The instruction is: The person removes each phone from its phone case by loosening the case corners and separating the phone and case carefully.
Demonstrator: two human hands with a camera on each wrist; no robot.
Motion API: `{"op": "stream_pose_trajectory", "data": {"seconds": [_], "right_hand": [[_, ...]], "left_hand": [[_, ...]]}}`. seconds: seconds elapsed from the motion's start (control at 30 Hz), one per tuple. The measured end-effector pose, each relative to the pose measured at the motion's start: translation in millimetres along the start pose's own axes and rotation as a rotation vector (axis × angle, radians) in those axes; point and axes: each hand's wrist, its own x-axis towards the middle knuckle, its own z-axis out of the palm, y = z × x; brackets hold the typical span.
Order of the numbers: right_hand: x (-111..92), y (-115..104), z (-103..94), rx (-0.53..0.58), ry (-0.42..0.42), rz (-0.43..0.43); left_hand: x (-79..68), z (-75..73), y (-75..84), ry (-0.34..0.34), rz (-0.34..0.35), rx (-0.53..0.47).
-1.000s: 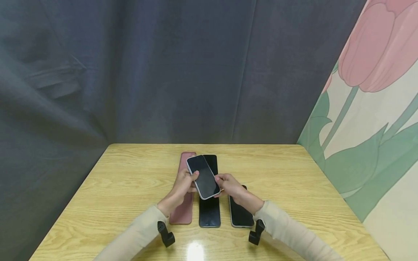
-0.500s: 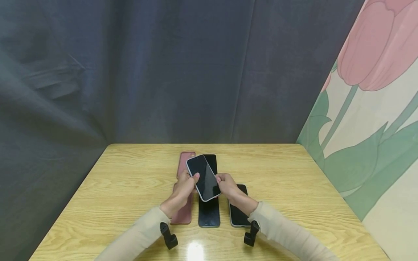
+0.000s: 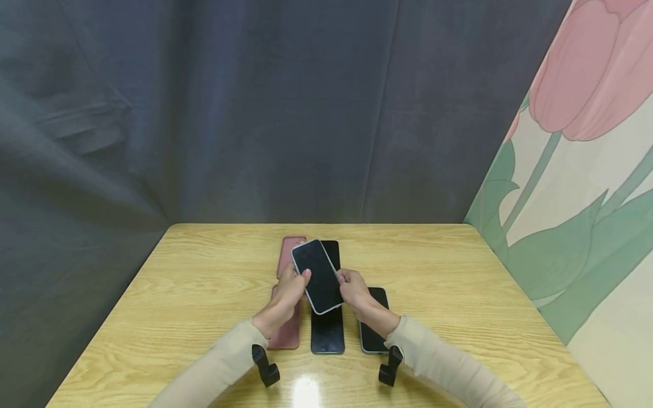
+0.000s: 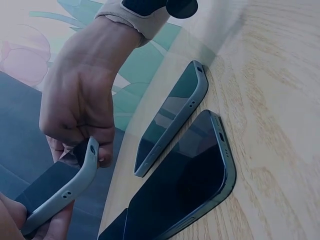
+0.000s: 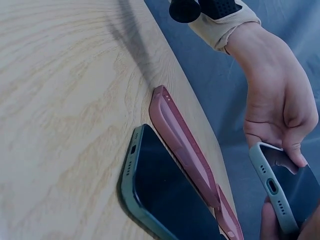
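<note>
A phone (image 3: 318, 277) in a pale case is held tilted above the table, its black screen facing up. My left hand (image 3: 288, 289) grips its left edge, thumb lying over the screen side. At the lower right edge my right hand (image 3: 355, 290) pinches the case, fingers curled. The left wrist view shows the case's side wall (image 4: 70, 187) and its cutouts; the right wrist view shows the port end (image 5: 274, 187). Beneath the held phone lies a bare black phone (image 3: 327, 334), with another black phone (image 3: 333, 252) beyond it, partly hidden.
Two pink phone cases, a near one (image 3: 287, 334) and a far one (image 3: 289, 247), lie to the left. A phone in a pale case (image 3: 374, 334) lies under my right forearm. The wooden table (image 3: 433, 266) ends at a dark curtain (image 3: 306, 113).
My right hand has shifted slightly left and up along the phone's edge. My left hand has moved a little right, uncovering the gap between the pink cases. Both still hold the phone.
</note>
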Motion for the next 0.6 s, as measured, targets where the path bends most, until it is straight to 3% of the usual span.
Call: {"op": "stream_pose_trajectory", "data": {"seconds": [0.23,0.43,0.6], "right_hand": [[-3,-4,1.3,0.035,-0.042,0.013],[-1,-5,0.2,0.058,-0.062,0.031],[3,-3,-2.0,0.097,-0.172,0.06]], "left_hand": [[0.1,-3.8,-1.8,0.022,0.003,0.033],[1.2,-8.3,-0.5,-0.011,0.009,0.031],[3.3,-13.5,-3.5,-0.029,-0.003,0.043]]}}
